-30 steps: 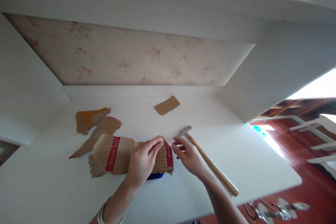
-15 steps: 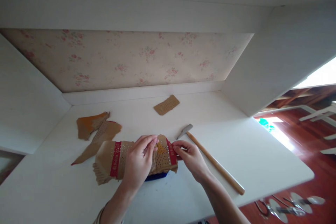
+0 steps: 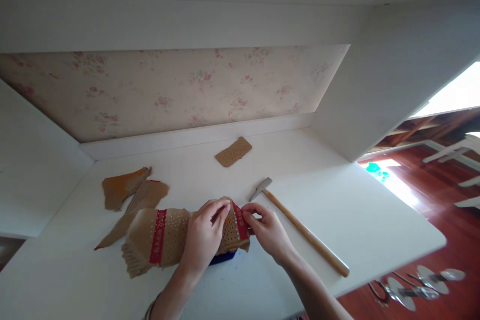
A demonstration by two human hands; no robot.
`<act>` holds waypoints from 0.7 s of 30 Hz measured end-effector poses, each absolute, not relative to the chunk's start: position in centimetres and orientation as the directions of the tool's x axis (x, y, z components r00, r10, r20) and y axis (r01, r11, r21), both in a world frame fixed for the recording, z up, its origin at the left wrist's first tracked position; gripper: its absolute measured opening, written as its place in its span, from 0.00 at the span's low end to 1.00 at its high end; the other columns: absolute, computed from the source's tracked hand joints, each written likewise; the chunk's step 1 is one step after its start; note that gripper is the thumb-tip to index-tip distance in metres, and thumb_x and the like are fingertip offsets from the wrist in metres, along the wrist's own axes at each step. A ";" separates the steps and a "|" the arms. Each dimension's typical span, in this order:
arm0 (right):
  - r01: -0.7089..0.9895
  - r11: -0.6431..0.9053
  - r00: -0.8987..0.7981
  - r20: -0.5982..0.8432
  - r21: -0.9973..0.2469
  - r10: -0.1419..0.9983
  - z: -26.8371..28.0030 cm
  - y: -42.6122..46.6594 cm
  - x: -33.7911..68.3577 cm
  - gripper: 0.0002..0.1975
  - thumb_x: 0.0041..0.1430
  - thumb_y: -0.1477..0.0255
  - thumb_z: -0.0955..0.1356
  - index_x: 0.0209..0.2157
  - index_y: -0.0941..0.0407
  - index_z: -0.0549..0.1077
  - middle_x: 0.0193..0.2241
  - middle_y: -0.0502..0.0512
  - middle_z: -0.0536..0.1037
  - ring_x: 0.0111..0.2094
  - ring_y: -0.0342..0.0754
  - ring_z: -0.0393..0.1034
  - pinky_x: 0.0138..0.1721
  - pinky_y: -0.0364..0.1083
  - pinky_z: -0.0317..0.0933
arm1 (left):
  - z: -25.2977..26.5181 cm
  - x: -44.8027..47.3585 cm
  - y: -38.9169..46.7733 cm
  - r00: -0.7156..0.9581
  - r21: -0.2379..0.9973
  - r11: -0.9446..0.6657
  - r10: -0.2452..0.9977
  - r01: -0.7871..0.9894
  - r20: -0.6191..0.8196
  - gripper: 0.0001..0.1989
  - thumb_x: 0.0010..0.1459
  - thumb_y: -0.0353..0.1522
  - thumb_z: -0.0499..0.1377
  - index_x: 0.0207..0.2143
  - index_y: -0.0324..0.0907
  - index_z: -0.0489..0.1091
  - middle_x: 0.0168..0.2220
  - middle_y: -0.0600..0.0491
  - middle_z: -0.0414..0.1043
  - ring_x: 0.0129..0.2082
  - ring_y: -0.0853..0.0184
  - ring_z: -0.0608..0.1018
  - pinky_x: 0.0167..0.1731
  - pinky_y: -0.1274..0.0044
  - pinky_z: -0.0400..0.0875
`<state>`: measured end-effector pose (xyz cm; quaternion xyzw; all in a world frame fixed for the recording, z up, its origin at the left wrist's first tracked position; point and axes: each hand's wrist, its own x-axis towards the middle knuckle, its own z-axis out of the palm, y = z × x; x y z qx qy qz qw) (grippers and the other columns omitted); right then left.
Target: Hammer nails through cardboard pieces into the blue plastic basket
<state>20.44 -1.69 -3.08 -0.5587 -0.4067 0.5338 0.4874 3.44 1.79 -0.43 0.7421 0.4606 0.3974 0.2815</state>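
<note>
A torn brown cardboard piece [image 3: 174, 235] with red printed bands and many punched holes lies in front of me on top of a dark blue object [image 3: 223, 258], mostly hidden. My left hand [image 3: 206, 232] rests over the middle of the cardboard, thumb and fingers pinched together; what they hold, if anything, is too small to name. At the right end, my right hand [image 3: 267, 227] pinches the cardboard's edge by the red band. Just beyond that hand lies a hammer [image 3: 305, 232] with a wooden handle and grey metal head.
Torn cardboard scraps [image 3: 123, 187] lie at the left. A small perforated cardboard piece [image 3: 234, 152] is near the back of the white tabletop [image 3: 375, 220]. White panels [image 3: 367, 85] enclose the sides, and floral wallpaper [image 3: 202, 90] covers the back. Red flooring shows at right.
My view has shifted slightly. The left hand has moved a little right along the cardboard, covering more of its yellow patch. The right hand keeps its hold on the edge.
</note>
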 end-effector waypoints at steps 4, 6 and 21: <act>-0.054 -0.191 0.085 -0.195 -0.980 0.977 -3.1 -1.7 20.5 0.11 0.60 0.63 0.67 0.35 0.55 0.76 0.28 0.50 0.77 0.28 0.46 0.72 0.30 0.45 0.70 | -0.6 3.4 1.8 0.269 0.763 -0.439 0.898 0.474 0.349 0.07 0.65 0.33 0.56 0.41 0.46 0.74 0.40 0.53 0.79 0.39 0.66 0.81 0.43 0.77 0.75; -0.046 -0.188 0.081 -0.192 -0.981 0.978 -3.2 -1.7 20.5 0.11 0.61 0.63 0.67 0.35 0.56 0.76 0.28 0.50 0.77 0.28 0.46 0.72 0.30 0.45 0.70 | -0.7 3.5 1.9 0.273 0.760 -0.452 0.891 0.467 0.362 0.07 0.65 0.32 0.56 0.41 0.45 0.74 0.40 0.53 0.79 0.40 0.66 0.81 0.43 0.77 0.74; 0.383 -0.081 0.157 -0.022 -0.920 0.987 -2.2 -3.1 23.0 0.15 0.66 0.60 0.62 0.45 0.53 0.72 0.38 0.55 0.78 0.34 0.49 0.75 0.34 0.47 0.69 | -1.1 3.7 1.9 0.305 0.706 -0.486 0.874 0.515 0.379 0.08 0.65 0.32 0.57 0.44 0.46 0.74 0.41 0.55 0.81 0.39 0.66 0.82 0.42 0.77 0.76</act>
